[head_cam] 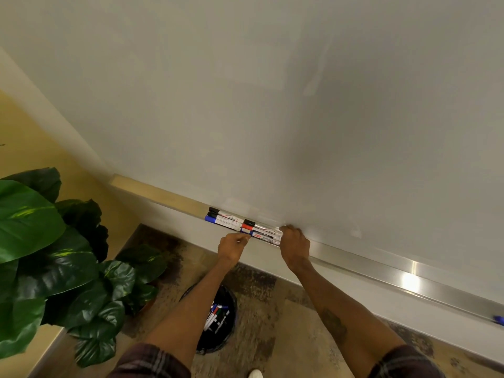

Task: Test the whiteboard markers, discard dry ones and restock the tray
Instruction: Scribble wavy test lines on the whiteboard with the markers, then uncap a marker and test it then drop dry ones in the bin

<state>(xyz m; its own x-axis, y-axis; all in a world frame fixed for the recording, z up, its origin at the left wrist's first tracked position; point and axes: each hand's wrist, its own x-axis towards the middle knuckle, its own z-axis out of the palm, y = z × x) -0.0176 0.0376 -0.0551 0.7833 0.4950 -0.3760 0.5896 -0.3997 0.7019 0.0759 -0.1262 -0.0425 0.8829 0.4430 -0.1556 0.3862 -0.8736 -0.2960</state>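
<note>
A metal tray (381, 264) runs along the bottom of the whiteboard (272, 105). Several markers lie in it in two bundles: a left bundle with black and blue caps (222, 216) and a right bundle with black, red and blue caps (261, 231). My left hand (233, 245) pinches the capped end of the front marker in the right bundle. My right hand (294, 244) is closed over the other end of that bundle. A black bin (215, 320) on the floor below holds several discarded markers.
A big leafy plant (54, 255) stands at the left, close to the tray's end. A blue object (499, 319) lies in the tray at the far right. The floor is patterned carpet, and a white shoe tip (255, 373) shows at the bottom.
</note>
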